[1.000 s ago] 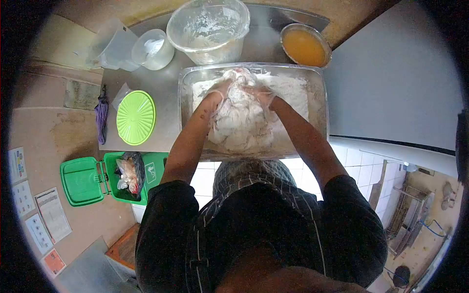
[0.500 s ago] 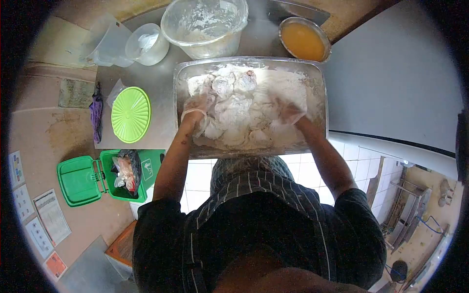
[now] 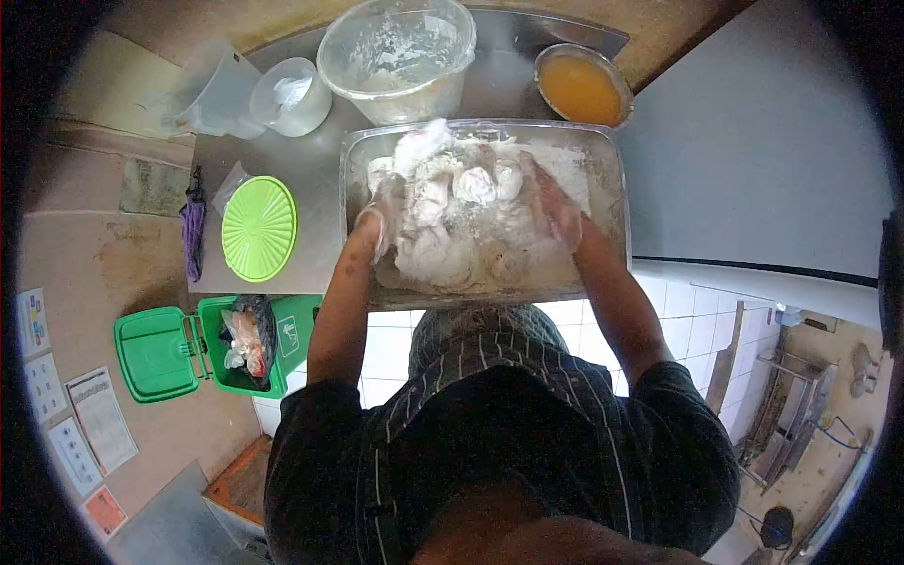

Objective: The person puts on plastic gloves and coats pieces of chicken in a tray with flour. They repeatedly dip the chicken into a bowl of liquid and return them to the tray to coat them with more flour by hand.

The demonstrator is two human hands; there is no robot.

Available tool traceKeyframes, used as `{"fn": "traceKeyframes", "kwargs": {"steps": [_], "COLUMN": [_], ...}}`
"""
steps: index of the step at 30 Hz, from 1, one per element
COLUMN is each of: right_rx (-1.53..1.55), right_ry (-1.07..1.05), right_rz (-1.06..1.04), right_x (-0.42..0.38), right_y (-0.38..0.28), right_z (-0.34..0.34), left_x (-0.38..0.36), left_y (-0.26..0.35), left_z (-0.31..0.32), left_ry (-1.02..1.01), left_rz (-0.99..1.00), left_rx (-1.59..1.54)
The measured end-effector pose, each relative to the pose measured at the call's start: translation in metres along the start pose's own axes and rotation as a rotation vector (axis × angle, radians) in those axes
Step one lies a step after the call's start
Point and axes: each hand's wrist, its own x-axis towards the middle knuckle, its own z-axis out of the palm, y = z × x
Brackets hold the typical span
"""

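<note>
Two hands work inside the steel tray [image 3: 607,202], the landmark on the counter. Floured pieces [image 3: 461,221] fill the tray's middle. The left hand [image 3: 379,215] presses the heap's left flank, the right hand [image 3: 557,209] its right flank, fingers spread wide against it. A green lid [image 3: 259,228] lies left of the tray; an orange-liquid bowl [image 3: 581,89] stands beyond it.

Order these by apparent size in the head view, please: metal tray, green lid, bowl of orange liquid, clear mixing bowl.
1. metal tray
2. clear mixing bowl
3. green lid
4. bowl of orange liquid

The lens distorts the edges, so the two middle places are less sure.
</note>
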Motion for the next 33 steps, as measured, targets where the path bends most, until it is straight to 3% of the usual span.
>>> {"fn": "traceKeyframes", "kwargs": {"steps": [1,2,3,4,5,7,9,10,11,12,13,15,16,17,18,19,21,23,24,25,26,27,28,30,31,32,33], "right_rx": [0.042,0.042,-0.726,-1.492,-1.494,-0.863,-1.138,-1.137,-1.000,-0.856,-0.849,-0.524,-0.438,-0.440,-0.076,0.285,-0.667,-0.372,-0.371,-0.994,-1.612,-1.234,-0.853,-0.550,-0.204,0.140,0.140], "right_ry": [0.162,0.161,0.200,0.218,0.215,0.117,0.120,0.120,-0.003,-0.124,-0.126,-0.031,-0.038,-0.037,-0.113,-0.182,-0.208,0.229,0.235,0.158,0.055,0.064,0.072,0.038,-0.060,-0.157,-0.164], "right_rz": [0.227,0.230,0.167,0.081,0.084,-0.050,0.317,0.311,0.131,-0.046,-0.044,0.030,0.119,0.125,0.100,0.064,-0.630,0.200,0.210,0.231,0.243,0.292,0.334,0.441,0.354,0.256,0.253], "right_x": [0.005,0.012,0.025,0.036,0.051,0.082,0.061,0.077,0.102,0.117,0.112,0.099,0.101,0.096,0.086,0.077,0.039,0.026,0.013,-0.003,-0.017,-0.035,-0.055,-0.064,-0.051,-0.032,-0.020], "right_y": [-0.007,-0.001,0.019,0.037,0.049,0.063,-0.027,0.002,0.051,0.077,0.074,0.059,0.058,0.058,0.060,0.059,0.031,0.007,0.020,0.040,0.053,0.032,0.008,0.011,0.073,0.132,0.134], "right_z": [-0.012,-0.039,-0.073,-0.094,-0.098,-0.083,0.016,0.013,0.000,-0.007,-0.001,0.012,0.001,-0.010,-0.020,-0.033,-0.062,-0.064,-0.084,-0.112,-0.124,-0.090,-0.040,0.004,-0.013,-0.031,-0.028], "left_x": [0.003,0.011,0.014,0.016,0.007,-0.018,0.027,0.046,0.056,0.051,0.062,0.005,-0.010,-0.020,-0.025,0.009,-0.022,-0.040,-0.050,-0.053,-0.053,-0.053,-0.058,-0.065,-0.059,-0.046,-0.039], "left_y": [-0.001,-0.007,-0.013,-0.011,0.001,0.038,0.034,0.024,0.021,0.023,0.008,0.030,0.040,0.043,0.039,0.035,0.036,0.021,0.014,0.005,-0.012,-0.022,-0.027,-0.036,-0.054,-0.078,-0.090], "left_z": [-0.015,-0.037,-0.051,-0.053,-0.037,0.013,0.004,0.004,0.009,0.022,0.022,0.085,0.092,0.098,0.099,0.066,0.064,0.045,0.033,0.013,-0.015,-0.028,-0.027,-0.017,0.000,0.026,0.039], "left_ry": [-0.002,0.181,0.363,0.418,0.417,0.487,0.526,0.522,0.516,0.458,0.457,0.513,0.513,0.335,0.157,0.205,0.190,0.285,0.379,0.375,0.271,0.129,0.126,0.133,0.132,0.444,0.727], "left_rz": [0.000,0.250,0.498,0.561,0.559,0.433,0.375,0.358,0.342,0.367,0.334,0.070,0.070,0.070,0.056,-0.007,0.111,0.135,0.169,0.166,0.361,0.556,0.553,0.415,0.409,0.545,0.660], "left_rx": [-0.001,0.633,1.268,1.327,1.324,1.645,1.467,1.315,1.163,1.261,1.005,1.048,1.050,0.657,0.261,0.196,0.030,0.190,0.353,0.353,1.029,1.699,1.696,1.627,1.627,1.260,0.864]}}
